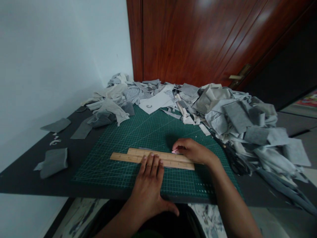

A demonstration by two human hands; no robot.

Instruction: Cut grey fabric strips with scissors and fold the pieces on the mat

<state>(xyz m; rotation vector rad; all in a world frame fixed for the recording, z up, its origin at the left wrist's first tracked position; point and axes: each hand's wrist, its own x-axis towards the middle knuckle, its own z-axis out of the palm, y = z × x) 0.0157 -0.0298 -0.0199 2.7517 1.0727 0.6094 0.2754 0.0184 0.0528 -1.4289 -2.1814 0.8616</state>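
My left hand (pixel 150 181) lies with its fingers stretched over two wooden rulers, pressing on them, the thumb apart. The front ruler (pixel 123 157) sits a little left of the back ruler (pixel 135 151), their long edges side by side. A thin edge of grey cloth (pixel 143 148) peeks out behind the back ruler; most of it is hidden. At the rulers' far edge, my right hand (pixel 192 150) is closed in a pinch on a small flat pink piece (pixel 175 151), which looks like tailor's chalk. Beneath everything is a green cutting mat (pixel 109 175) with a grid.
Cloth scraps (pixel 111 102) lie at the back left, and a larger fabric heap (pixel 237 115) fills the right. Black-handled scissors (pixel 235 162) lie by the mat's right edge. White paper (pixel 156 102) rests at the back. Folded grey cloth (pixel 54 162) lies left.
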